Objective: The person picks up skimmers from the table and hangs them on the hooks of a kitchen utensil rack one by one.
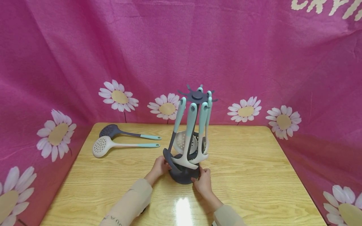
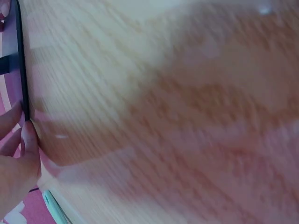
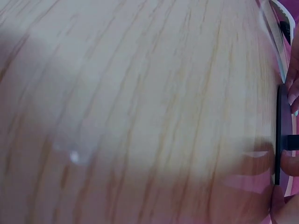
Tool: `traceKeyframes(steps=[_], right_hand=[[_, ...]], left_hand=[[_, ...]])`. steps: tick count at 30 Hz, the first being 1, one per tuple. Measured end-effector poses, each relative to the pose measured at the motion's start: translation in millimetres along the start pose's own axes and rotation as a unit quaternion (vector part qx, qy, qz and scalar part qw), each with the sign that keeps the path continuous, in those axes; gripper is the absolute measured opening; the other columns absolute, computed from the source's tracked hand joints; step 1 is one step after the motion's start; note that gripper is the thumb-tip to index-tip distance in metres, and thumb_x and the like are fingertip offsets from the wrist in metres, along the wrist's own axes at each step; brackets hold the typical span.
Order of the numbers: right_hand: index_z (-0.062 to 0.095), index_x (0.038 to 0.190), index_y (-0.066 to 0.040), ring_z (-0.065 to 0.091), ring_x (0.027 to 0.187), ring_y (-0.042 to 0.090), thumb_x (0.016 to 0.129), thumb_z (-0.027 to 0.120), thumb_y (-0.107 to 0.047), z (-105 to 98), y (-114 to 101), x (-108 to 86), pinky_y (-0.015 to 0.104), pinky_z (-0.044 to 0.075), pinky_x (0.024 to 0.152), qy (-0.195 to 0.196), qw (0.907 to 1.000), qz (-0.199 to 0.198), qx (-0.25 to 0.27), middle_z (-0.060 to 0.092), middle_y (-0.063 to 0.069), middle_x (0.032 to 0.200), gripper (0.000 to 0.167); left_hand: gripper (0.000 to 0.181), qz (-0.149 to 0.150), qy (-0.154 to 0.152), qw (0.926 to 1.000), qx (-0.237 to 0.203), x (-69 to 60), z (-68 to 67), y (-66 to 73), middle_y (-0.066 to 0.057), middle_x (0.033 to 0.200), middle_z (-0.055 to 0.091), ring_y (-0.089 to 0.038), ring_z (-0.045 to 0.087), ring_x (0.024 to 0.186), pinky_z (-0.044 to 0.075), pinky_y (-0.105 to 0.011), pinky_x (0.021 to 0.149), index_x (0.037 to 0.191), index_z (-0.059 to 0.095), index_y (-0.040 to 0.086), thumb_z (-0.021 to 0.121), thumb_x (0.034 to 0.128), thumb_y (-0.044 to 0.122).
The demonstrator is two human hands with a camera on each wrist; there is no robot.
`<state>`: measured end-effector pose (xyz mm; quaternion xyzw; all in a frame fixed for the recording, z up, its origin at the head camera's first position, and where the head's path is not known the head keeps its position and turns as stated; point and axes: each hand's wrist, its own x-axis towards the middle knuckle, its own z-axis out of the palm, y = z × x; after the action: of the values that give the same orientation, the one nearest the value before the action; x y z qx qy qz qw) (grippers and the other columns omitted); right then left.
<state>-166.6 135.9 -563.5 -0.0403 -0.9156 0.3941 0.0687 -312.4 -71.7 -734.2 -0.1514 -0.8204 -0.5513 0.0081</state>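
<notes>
A dark rotating-style utensil stand with a round base (image 1: 182,177) and a hooked top (image 1: 197,95) is upright near the middle of the table. Several utensils with mint handles (image 1: 191,116) hang from it. My left hand (image 1: 159,167) grips the base's left edge; in the left wrist view its thumb and fingers (image 2: 29,135) pinch the thin rim (image 2: 22,70). My right hand (image 1: 203,182) holds the right edge, and in the right wrist view fingers (image 3: 292,165) lie at the rim (image 3: 279,135).
Two slotted utensils lie at the table's back left, a dark one (image 1: 109,131) behind a white one (image 1: 102,146), handles pointing right. A pink cloth with daisies (image 1: 167,108) hangs behind and beside the wooden table (image 1: 249,175).
</notes>
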Motion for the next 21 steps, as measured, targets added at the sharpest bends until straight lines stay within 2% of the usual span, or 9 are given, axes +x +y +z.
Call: traceKeyframes(steps=[2,3,4,7,9,12,14,18,21], right_hand=[[0.046,0.119,0.02,0.04,0.075,0.022,0.066,0.076,-0.001,2,0,0.5,0.03,0.038,0.065,0.003,0.9999,0.008,-0.008,0.037,0.012,0.087,0.064],[0.046,0.118,0.02,0.041,0.077,0.023,0.065,0.076,-0.001,3,1,0.9,0.032,0.038,0.067,0.006,0.9999,0.009,-0.01,0.037,0.012,0.087,0.064],[0.047,0.118,0.021,0.041,0.077,0.024,0.065,0.076,0.0,4,2,1.2,0.033,0.038,0.068,0.008,0.9999,0.008,-0.013,0.037,0.012,0.087,0.064],[0.047,0.117,0.021,0.041,0.078,0.026,0.063,0.075,0.002,7,3,1.7,0.037,0.039,0.069,0.021,0.9997,0.0,-0.015,0.037,0.012,0.086,0.063],[0.048,0.116,0.022,0.041,0.077,0.026,0.062,0.075,0.005,8,4,1.8,0.038,0.039,0.07,0.028,0.9995,-0.008,-0.012,0.036,0.012,0.085,0.062],[0.048,0.115,0.022,0.04,0.077,0.025,0.061,0.074,0.006,8,4,1.8,0.037,0.04,0.07,0.034,0.9993,-0.015,-0.006,0.035,0.011,0.084,0.062],[0.048,0.115,0.023,0.04,0.076,0.024,0.061,0.073,0.007,8,4,2.2,0.037,0.04,0.07,0.035,0.9992,-0.02,-0.002,0.034,0.01,0.084,0.062],[0.047,0.115,0.023,0.04,0.076,0.022,0.062,0.073,0.008,7,5,3.5,0.035,0.04,0.07,0.027,0.9993,-0.026,0.001,0.033,0.009,0.084,0.062],[0.045,0.116,0.024,0.039,0.076,0.021,0.062,0.073,0.008,6,6,4.9,0.033,0.04,0.069,0.013,0.9996,-0.026,0.006,0.032,0.008,0.084,0.063]], left_hand=[[0.023,-0.005,0.011,0.9998,0.016,1.2,3.8,-6.4,0.007,0.053,0.054,-0.009,0.047,0.051,0.041,-0.022,0.047,0.064,0.062,0.017,0.052,0.0658,-0.004],[0.022,-0.003,0.028,0.9964,0.08,1.7,5.9,-10.0,0.008,0.054,0.054,-0.009,0.048,0.052,0.041,-0.021,0.049,0.063,0.062,0.02,0.056,0.0627,-0.002],[0.02,-0.005,0.033,0.9949,0.095,2.6,7.7,-14.3,0.006,0.055,0.056,-0.01,0.048,0.054,0.041,-0.022,0.05,0.064,0.064,0.018,0.059,0.063,-0.001],[0.017,-0.01,0.038,0.9926,0.115,5.6,12.0,-27.7,0.007,0.057,0.058,-0.012,0.048,0.055,0.041,-0.024,0.051,0.063,0.066,0.019,0.064,0.0631,0.002],[0.022,0.0,0.048,0.9927,0.111,7.9,14.8,-37.9,0.014,0.054,0.055,-0.007,0.046,0.053,0.038,-0.021,0.049,0.06,0.064,0.025,0.065,0.0597,0.003],[0.026,0.014,0.06,0.9921,0.109,8.4,16.5,-44.6,0.019,0.052,0.051,-0.004,0.043,0.051,0.036,-0.019,0.048,0.058,0.061,0.03,0.064,0.0573,0.005],[0.023,0.025,0.076,0.9898,0.118,6.3,16.8,-42.6,0.015,0.051,0.05,-0.006,0.041,0.049,0.033,-0.02,0.046,0.057,0.061,0.027,0.063,0.0542,0.004],[0.014,0.016,0.094,0.9852,0.143,-0.9,14.4,-24.3,0.006,0.052,0.052,-0.011,0.045,0.049,0.035,-0.023,0.047,0.058,0.062,0.017,0.066,0.0535,0.004],[0.02,0.013,0.101,0.9866,0.127,-7.2,11.0,-7.0,0.013,0.051,0.05,-0.005,0.045,0.048,0.036,-0.019,0.047,0.058,0.06,0.023,0.066,0.0533,0.004]])
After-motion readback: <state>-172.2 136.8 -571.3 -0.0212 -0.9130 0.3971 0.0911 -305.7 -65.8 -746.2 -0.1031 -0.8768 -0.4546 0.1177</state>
